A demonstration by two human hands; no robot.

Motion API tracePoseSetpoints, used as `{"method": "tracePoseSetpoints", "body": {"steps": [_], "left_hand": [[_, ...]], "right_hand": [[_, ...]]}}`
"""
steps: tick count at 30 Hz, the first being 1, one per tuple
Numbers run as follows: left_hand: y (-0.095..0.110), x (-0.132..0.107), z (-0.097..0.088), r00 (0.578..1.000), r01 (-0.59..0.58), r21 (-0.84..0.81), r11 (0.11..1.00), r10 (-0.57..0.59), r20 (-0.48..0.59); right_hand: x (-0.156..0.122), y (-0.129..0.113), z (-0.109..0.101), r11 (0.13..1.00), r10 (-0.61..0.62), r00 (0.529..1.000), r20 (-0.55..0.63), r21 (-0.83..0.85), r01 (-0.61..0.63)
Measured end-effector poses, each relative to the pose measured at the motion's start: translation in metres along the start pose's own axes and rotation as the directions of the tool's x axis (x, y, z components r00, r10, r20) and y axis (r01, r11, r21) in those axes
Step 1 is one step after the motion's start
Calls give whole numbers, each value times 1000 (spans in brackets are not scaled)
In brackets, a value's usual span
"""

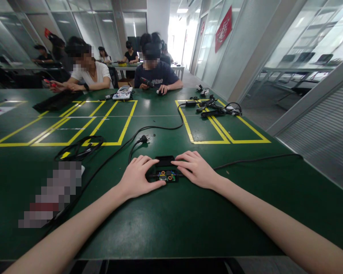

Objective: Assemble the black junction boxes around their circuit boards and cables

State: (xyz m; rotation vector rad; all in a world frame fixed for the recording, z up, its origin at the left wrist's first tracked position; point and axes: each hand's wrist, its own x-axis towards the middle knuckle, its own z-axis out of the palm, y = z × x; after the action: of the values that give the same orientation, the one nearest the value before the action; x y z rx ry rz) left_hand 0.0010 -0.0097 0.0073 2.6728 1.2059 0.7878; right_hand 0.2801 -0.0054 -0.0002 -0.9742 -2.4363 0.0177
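Observation:
Between my hands is an opened black power adapter case. Its lower shell (175,180) lies on the table with a circuit board (166,176) showing copper coils, and black cable leaves both sides. Just beyond it is the black plastic cover (165,161), hollow side in view. My left hand (138,177) has its fingertips at the cover's left end, its thumb stretched along the near edge of the lower shell. Fingertips of my right hand (196,169) rest at the cover's right end. The undersides of the fingers are hidden.
A black plug (143,139) lies beyond my left hand, near a coiled cable (80,149). A blurred-out object (57,194) is at left. Black adapters and cables (210,106) are heaped at the far right. Across the green table (171,224), marked with yellow tape, people sit working.

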Motion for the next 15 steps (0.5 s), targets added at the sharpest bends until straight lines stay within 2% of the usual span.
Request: {"method": "tracePoseSetpoints", "body": {"steps": [2,4,11,15], "left_hand": [[-2,-1,2,997,-28,12,1000,27,70],[-2,-2,3,995,-44,-1,999,43,95],[2,-3,2,996,-69,-43,997,71,55],[2,-3,2,996,-81,-47,996,83,45]], "right_hand": [[-1,0,1,999,-10,1000,29,50,9],[-1,1,3,994,5,1000,15,109,-7],[-2,-3,7,917,140,986,-95,387,-93],[-1,-7,10,856,293,955,-41,456,-243]]}}
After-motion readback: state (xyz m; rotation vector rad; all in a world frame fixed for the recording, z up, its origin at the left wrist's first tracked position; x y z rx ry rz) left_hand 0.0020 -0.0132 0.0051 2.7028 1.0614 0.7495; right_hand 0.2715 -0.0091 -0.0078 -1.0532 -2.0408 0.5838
